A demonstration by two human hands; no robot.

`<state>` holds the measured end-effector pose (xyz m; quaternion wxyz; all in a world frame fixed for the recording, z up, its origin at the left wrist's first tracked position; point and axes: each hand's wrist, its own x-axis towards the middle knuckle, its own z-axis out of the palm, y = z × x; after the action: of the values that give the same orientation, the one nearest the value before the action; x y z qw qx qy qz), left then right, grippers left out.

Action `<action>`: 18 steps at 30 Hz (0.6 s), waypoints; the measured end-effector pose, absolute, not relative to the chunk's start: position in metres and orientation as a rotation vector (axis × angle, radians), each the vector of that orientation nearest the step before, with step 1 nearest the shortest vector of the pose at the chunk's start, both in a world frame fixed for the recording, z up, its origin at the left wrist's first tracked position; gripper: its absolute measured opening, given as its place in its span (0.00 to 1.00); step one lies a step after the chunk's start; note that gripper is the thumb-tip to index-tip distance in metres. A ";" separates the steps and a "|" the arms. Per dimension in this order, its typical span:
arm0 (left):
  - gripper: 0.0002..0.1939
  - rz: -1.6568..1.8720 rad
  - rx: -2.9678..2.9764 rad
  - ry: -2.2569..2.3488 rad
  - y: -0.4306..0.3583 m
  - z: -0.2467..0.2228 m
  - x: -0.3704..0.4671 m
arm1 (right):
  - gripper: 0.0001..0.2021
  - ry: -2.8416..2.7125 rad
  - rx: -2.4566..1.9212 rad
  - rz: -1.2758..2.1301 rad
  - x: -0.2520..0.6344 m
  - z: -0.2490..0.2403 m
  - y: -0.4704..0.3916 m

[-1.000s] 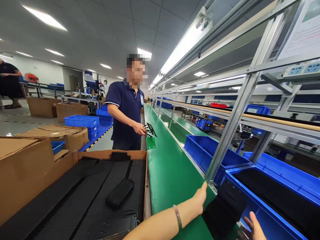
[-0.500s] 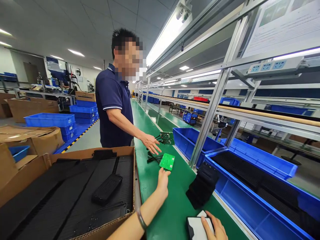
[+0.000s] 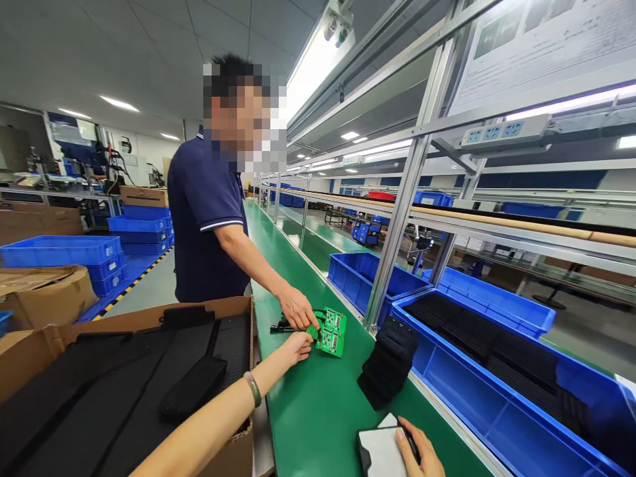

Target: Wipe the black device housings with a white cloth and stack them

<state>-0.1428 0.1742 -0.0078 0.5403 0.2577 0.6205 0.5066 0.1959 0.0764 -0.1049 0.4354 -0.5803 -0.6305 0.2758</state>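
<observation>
My left hand [image 3: 299, 348] is closed, its fingertips pinching the near left edge of a green circuit board [image 3: 330, 342]. Components on the board face up, and black cables [image 3: 281, 326] trail off to the left. Another circuit board section [image 3: 334, 319] lies right behind it; I cannot tell if the two are joined. A co-worker's hand [image 3: 298, 309] reaches in from behind, index finger touching the boards. At the bottom, my right hand [image 3: 422, 450] grips a flat box-like device [image 3: 382, 450] with a white top and black sides. Its lower part is cut off by the frame.
A stack of black ribbed housings [image 3: 390, 364] stands on the green conveyor belt [image 3: 311, 411]. Blue bins [image 3: 477, 414] line the right side, by a metal post [image 3: 397, 232]. At left is a cardboard box [image 3: 238, 434] of black housings. The co-worker [image 3: 211, 218] stands beyond it.
The board at my left hand now shows its component side instead of its plain green face. The co-worker's hand has come down onto the boards. My right hand keeps its hold; the view has shifted.
</observation>
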 end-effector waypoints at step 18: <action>0.50 0.486 2.256 1.827 0.193 0.001 -0.168 | 0.30 -1.745 -1.484 0.639 0.209 -0.114 0.079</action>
<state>-0.1680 0.1927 0.0006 0.0989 0.7626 0.6178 0.1642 0.2095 0.0792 -0.1138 0.3726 -0.5791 -0.6810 0.2492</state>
